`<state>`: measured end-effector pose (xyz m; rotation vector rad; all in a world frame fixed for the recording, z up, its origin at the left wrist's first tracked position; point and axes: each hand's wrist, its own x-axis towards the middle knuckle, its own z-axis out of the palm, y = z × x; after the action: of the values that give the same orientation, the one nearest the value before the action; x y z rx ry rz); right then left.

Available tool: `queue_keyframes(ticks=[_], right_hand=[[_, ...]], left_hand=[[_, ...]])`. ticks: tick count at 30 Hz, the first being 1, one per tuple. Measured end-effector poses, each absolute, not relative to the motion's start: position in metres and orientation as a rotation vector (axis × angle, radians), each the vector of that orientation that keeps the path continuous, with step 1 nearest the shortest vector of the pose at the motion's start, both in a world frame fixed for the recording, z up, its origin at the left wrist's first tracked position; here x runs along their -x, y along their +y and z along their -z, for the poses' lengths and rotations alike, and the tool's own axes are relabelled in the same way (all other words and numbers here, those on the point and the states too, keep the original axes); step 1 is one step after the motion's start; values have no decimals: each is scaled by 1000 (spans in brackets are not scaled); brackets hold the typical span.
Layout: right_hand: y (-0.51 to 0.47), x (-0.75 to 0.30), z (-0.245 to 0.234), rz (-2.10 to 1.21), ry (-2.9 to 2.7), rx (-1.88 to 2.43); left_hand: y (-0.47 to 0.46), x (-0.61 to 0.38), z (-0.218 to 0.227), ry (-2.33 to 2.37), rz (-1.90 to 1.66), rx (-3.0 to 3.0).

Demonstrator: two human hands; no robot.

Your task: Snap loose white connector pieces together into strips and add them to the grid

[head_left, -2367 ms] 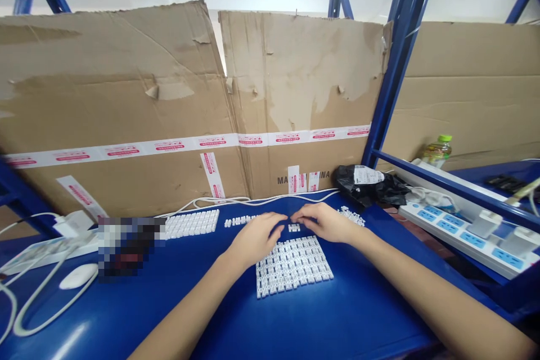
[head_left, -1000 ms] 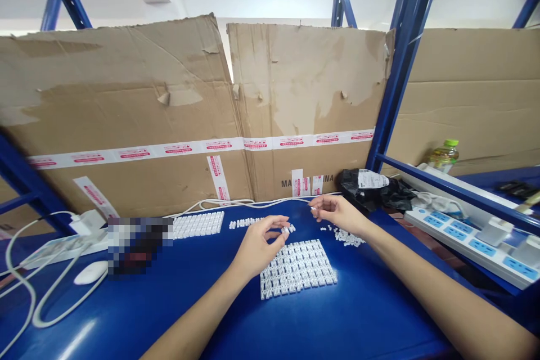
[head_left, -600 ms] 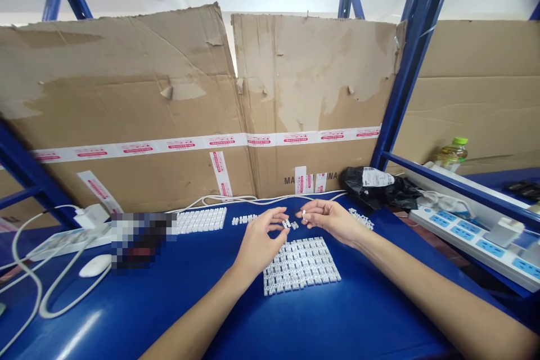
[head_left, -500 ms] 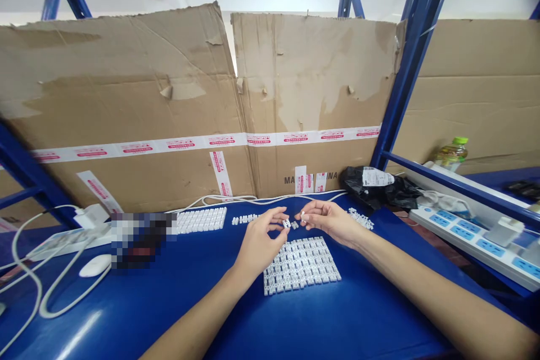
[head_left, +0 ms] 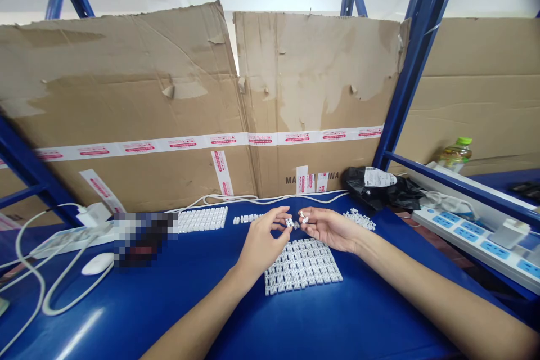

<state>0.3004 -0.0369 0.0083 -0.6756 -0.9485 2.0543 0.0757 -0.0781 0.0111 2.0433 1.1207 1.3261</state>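
My left hand point(head_left: 265, 241) pinches a small white slotted plastic piece point(head_left: 289, 223) between thumb and fingers. Close by on its right, my right hand point(head_left: 331, 228) holds a smaller white plastic part point(head_left: 304, 217) at its fingertips; the two pieces are apart. Below both hands lies a flat grid of white slotted pieces point(head_left: 304, 264) in tidy rows, its upper left partly covered by my left hand. A few more pieces point(head_left: 296, 225) lie on the table between the hands, mostly hidden. Beyond my right wrist is a loose pile of small white parts point(head_left: 359, 219).
Another block of white pieces point(head_left: 203, 219) and a short row point(head_left: 247, 218) stand at the back left. A white mouse point(head_left: 98, 264) and cables lie left. A black plastic bag point(head_left: 371, 188) and power strip point(head_left: 476, 236) are right. Cardboard point(head_left: 169, 107) walls the back.
My right hand has turned, its palm and fingers rolling upward, so the small white part shows more at its fingertips. My left hand keeps its pinch nearly in place. The view shifts slightly.
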Motion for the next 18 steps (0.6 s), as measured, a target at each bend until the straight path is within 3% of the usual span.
queue_keyframes(ticks=[8,18], right_hand=[[-35,-302,-6,-2009,-917,685],[-49,-291,-12,-1760,-1314,671]], left_hand=[[-77,-76,-11,1117,-1322,-2059],[-81,-81,-14,1083,-1350,-2045]])
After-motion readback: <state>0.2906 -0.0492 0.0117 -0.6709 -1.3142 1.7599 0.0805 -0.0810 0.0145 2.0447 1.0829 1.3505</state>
